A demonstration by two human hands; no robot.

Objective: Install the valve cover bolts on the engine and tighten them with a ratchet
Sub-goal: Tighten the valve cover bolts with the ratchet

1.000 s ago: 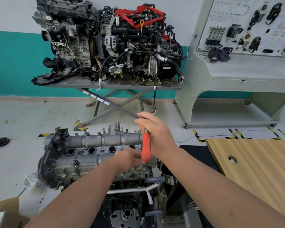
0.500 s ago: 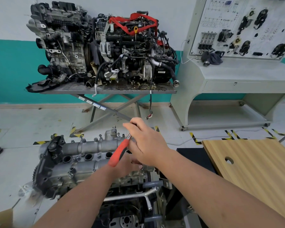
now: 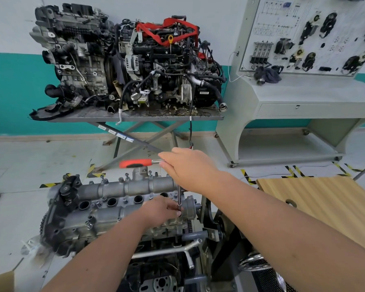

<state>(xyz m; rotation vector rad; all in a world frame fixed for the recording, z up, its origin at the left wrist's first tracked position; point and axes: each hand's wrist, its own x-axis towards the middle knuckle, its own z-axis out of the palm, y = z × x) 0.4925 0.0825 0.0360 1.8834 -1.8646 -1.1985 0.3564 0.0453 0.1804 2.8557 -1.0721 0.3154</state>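
both hands work the ratchet (image 3: 178,182): right hand (image 3: 190,167) grips its head end with the red handle (image 3: 135,163) pointing left to swing it, left hand (image 3: 163,209) pinches the extension low to keep the socket seated on a bolt at the right end of the engine's valve cover (image 3: 122,199).

The engine (image 3: 122,207) is sitting nearest; behind it a table (image 3: 135,118) is carrying 2 engines (image 3: 126,60) (side by side), a board (image 3: 325,199) lying right.
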